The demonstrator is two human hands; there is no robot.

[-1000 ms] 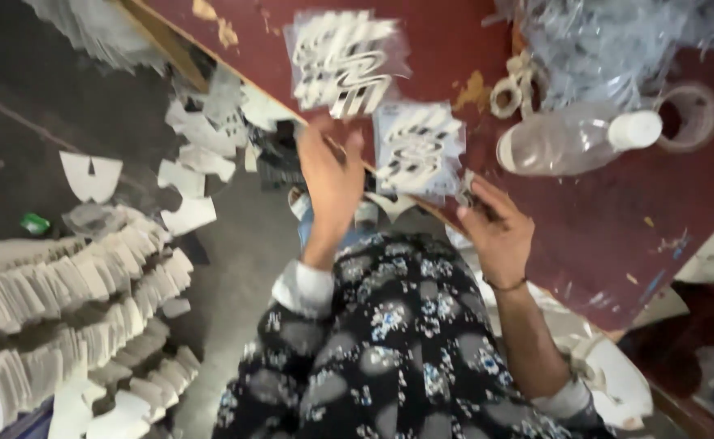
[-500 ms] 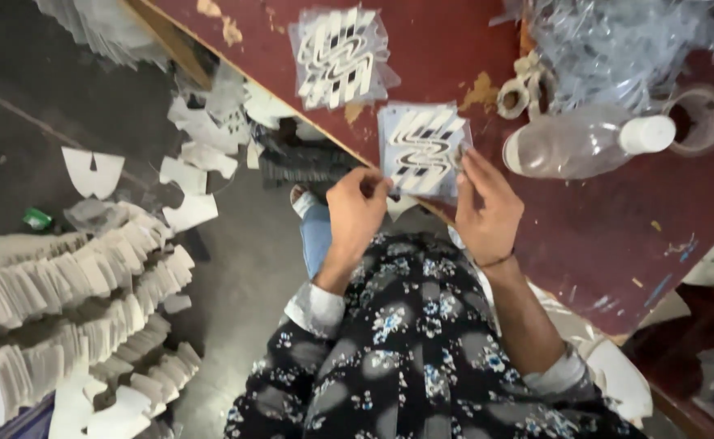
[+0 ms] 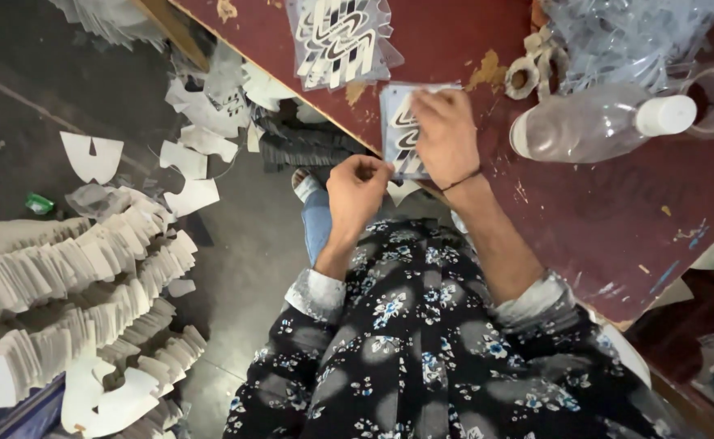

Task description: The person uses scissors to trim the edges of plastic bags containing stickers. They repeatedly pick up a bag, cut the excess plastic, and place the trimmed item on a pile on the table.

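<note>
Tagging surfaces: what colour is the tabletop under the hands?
Dark red-maroon tabletop, scuffed with tan chipped patches. Head view shows it best.

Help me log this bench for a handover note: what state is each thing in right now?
Patterned sheet: flat on the table's edge, pressed under the right hand.
Left hand: pinching at the sheet's lower corner.
Second stack of sheets: lying flat, untouched.
Clear plastic bottle: on its side, white cap on.
White cut pieces: stacked in rows on the floor.

Left hand (image 3: 358, 185) pinched, right hand (image 3: 446, 136) flat
</note>
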